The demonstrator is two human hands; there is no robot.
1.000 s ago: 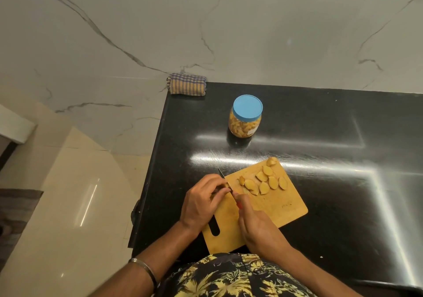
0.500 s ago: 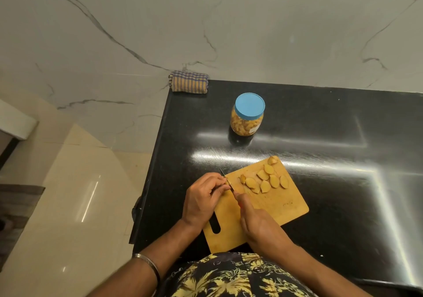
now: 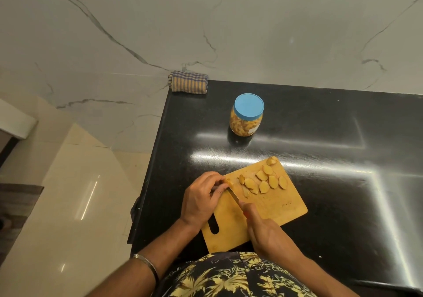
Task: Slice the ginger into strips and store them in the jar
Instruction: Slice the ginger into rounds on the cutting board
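On the black surface (image 3: pixel 343 182) a wooden cutting board (image 3: pixel 274 207) lies near the front edge. The left hand (image 3: pixel 201 198) pinches a ginger piece (image 3: pixel 228 181) at the board's left edge; the right hand (image 3: pixel 267 232) grips a knife (image 3: pixel 233 195), its blade against the piece. Ginger slices (image 3: pixel 263 182) lie toward the board's far corner. A blue-lidded jar (image 3: pixel 246 115) stands beyond, a folded cloth (image 3: pixel 188 85) at the surface's far left corner.

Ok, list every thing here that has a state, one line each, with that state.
jar: upright, blue lid on, partly filled
ginger piece: pinched by the left hand, knife at it
ginger slices: cut, loose on the board
cutting board: flat on the black counter
knife: blade at the ginger piece
left hand: pinching the ginger piece
right hand: gripping the knife
cloth: folded, at the counter's corner
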